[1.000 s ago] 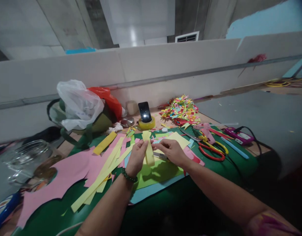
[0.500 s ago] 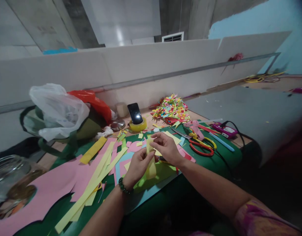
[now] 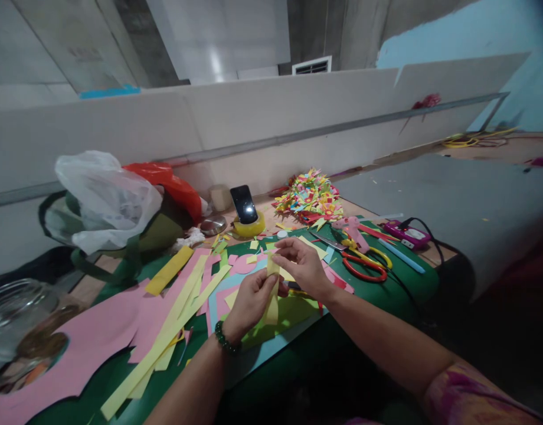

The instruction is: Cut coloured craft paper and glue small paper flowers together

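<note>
A pale yellow paper strip (image 3: 272,310) is upright between my two hands. My left hand (image 3: 252,298), with a green bead bracelet on its wrist, pinches the strip around its middle. At the strip's top end my right hand (image 3: 300,265) has thumb and forefinger closed on it. Below my hands lie a green sheet (image 3: 289,321) and a light blue sheet (image 3: 262,357). Red-and-yellow-handled scissors (image 3: 364,268) rest to the right of my right hand. Several long pale yellow strips (image 3: 165,330) lie across pink paper (image 3: 98,336) on the left.
Behind the hands, a phone (image 3: 244,203) leans in a yellow tape roll (image 3: 249,225). A heap of colourful paper cuttings (image 3: 311,195) stands at the back. A pink glue gun (image 3: 355,231) and a purple power strip (image 3: 405,235) lie right; a plastic bag (image 3: 107,200) sits left.
The strip's upper part appears narrower, with my fingers closer together on it. Both hands still hold it, and the whole view has shifted very slightly.
</note>
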Action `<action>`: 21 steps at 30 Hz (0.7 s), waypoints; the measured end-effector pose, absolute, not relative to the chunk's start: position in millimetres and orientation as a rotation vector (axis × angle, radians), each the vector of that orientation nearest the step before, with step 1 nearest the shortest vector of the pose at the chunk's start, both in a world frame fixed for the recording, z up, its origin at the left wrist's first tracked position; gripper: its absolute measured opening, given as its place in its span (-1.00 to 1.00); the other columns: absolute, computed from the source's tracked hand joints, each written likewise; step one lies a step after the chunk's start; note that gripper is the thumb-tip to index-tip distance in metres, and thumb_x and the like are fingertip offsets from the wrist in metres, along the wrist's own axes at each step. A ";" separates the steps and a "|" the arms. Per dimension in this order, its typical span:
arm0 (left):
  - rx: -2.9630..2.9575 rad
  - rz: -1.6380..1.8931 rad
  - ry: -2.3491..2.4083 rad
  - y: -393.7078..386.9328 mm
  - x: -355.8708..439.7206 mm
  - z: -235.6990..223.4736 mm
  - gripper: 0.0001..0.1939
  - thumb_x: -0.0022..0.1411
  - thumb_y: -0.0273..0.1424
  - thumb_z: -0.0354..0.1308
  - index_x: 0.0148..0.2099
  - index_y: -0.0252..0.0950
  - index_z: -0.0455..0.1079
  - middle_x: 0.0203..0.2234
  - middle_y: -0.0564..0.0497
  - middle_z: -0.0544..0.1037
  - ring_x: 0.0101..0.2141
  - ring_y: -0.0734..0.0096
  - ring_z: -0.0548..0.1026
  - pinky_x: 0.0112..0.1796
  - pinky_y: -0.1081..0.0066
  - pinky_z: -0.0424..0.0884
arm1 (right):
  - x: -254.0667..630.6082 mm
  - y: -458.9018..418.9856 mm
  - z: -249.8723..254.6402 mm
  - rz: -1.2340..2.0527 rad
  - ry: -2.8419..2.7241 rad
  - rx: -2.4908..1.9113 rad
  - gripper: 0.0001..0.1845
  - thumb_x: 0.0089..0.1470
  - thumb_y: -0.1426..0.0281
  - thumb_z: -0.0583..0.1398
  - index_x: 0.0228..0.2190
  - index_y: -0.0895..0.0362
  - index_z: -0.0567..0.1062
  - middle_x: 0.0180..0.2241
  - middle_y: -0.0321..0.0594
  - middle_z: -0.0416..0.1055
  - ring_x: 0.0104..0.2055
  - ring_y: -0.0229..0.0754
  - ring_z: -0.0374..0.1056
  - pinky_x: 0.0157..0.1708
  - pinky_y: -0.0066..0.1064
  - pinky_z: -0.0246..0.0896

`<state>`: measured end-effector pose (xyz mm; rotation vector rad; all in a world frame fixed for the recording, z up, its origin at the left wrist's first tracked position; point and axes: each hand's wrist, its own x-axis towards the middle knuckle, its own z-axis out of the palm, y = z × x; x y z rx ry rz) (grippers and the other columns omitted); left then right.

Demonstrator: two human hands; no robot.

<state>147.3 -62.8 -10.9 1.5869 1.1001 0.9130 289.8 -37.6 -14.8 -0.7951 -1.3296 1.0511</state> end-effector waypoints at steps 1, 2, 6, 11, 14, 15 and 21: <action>1.581 0.912 1.093 -62.6 147.2 -11.3 -0.56 0.15 -0.02 0.11 -0.47 -0.32 0.41 -0.55 -0.09 0.57 -0.54 0.35 0.47 -0.46 0.42 0.33 | 290.0 -37.5 -15.3 1.053 -1.328 -0.792 -0.71 -0.07 0.28 0.27 -0.29 0.12 0.37 -0.46 -0.28 0.48 -0.38 -0.22 0.43 -0.34 -0.38 0.29; 1.571 0.913 1.083 -62.5 147.1 -11.6 -0.56 0.14 -0.02 0.11 -0.47 -0.32 0.41 -0.55 -0.09 0.57 -0.54 0.35 0.47 -0.46 0.42 0.34 | 290.3 -37.4 -15.6 1.054 -1.327 -0.788 -0.71 -0.07 0.28 0.28 -0.29 0.11 0.37 -0.46 -0.28 0.48 -0.38 -0.22 0.43 -0.34 -0.38 0.30; 1.567 0.921 1.067 -62.5 147.4 -11.4 -0.57 0.14 -0.02 0.13 -0.48 -0.31 0.41 -0.58 -0.08 0.56 -0.53 0.32 0.49 -0.45 0.41 0.35 | 290.9 -38.2 -15.0 1.047 -1.329 -0.783 -0.71 -0.06 0.27 0.28 -0.29 0.11 0.38 -0.46 -0.28 0.49 -0.39 -0.21 0.43 -0.35 -0.38 0.29; 1.586 0.915 1.073 -62.9 147.0 -10.6 -0.54 0.14 0.00 0.11 -0.49 -0.32 0.44 -0.58 -0.07 0.56 -0.52 0.32 0.49 -0.45 0.42 0.36 | 291.1 -39.9 -12.8 1.036 -1.325 -0.792 -0.73 -0.07 0.28 0.28 -0.32 0.12 0.40 -0.47 -0.28 0.49 -0.39 -0.21 0.44 -0.38 -0.40 0.27; 1.525 0.881 1.062 -62.2 144.8 -11.2 -0.52 0.09 0.04 0.15 -0.48 -0.33 0.46 -0.58 -0.06 0.56 -0.52 0.33 0.49 -0.45 0.42 0.36 | 291.9 -39.4 -12.4 1.028 -1.306 -0.801 -0.73 -0.08 0.28 0.28 -0.33 0.12 0.40 -0.47 -0.28 0.49 -0.39 -0.20 0.44 -0.38 -0.40 0.27; 1.492 0.860 1.056 -61.8 143.8 -11.2 -0.51 0.05 0.05 0.18 -0.48 -0.33 0.47 -0.57 -0.06 0.57 -0.52 0.33 0.49 -0.45 0.43 0.36 | 292.5 -38.7 -12.5 1.022 -1.294 -0.806 -0.73 -0.08 0.27 0.29 -0.33 0.12 0.40 -0.47 -0.28 0.49 -0.39 -0.20 0.44 -0.37 -0.40 0.28; 1.399 0.691 1.051 -60.1 135.9 -4.6 -0.54 -0.05 0.00 0.28 -0.42 -0.36 0.55 -0.55 -0.06 0.58 -0.56 0.43 0.41 -0.50 0.47 0.30 | 301.6 -29.3 -12.9 0.971 -1.142 -0.820 -0.64 -0.15 0.24 0.33 -0.31 0.12 0.40 -0.47 -0.30 0.49 -0.38 -0.19 0.44 -0.33 -0.36 0.31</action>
